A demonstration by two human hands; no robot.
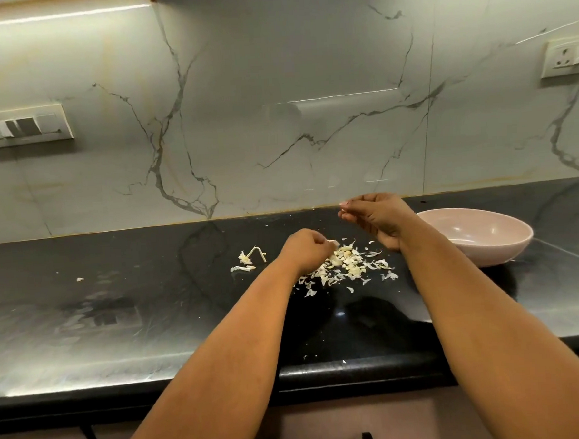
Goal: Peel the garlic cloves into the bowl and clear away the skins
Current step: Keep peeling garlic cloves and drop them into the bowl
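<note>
No brand, label or readable writing shows anywhere, not on the switch plate [25,127] at the far left of the marble wall nor on the socket [564,57] at the far right. The left hand [308,252] is lowered to the black tabletop [134,294], its grip curled and pinching a small pale piece, most likely a garlic clove [332,242], whose tip just pokes out past the fingers; the rest of it is hidden inside the fist, so whether it is peeled cannot be told. Directly below and to the right of that grip lies the heap of garlic skins [346,266], touching the wrist, with loose flakes scattered toward the near edge. Just left of the same grip sit a dried garlic stem [254,254] and a few larger scraps. The right hand [378,219] is raised above the tabletop, its fingertips drawn together; something tiny and pale may be pinched there, too small to make out. Just right of that hand, behind its forearm, stands the pink bowl [483,239], its near left rim covered by the arm; the visible part of its inside shows no cloves. Both forearms run out of the lower edge of view.
</note>
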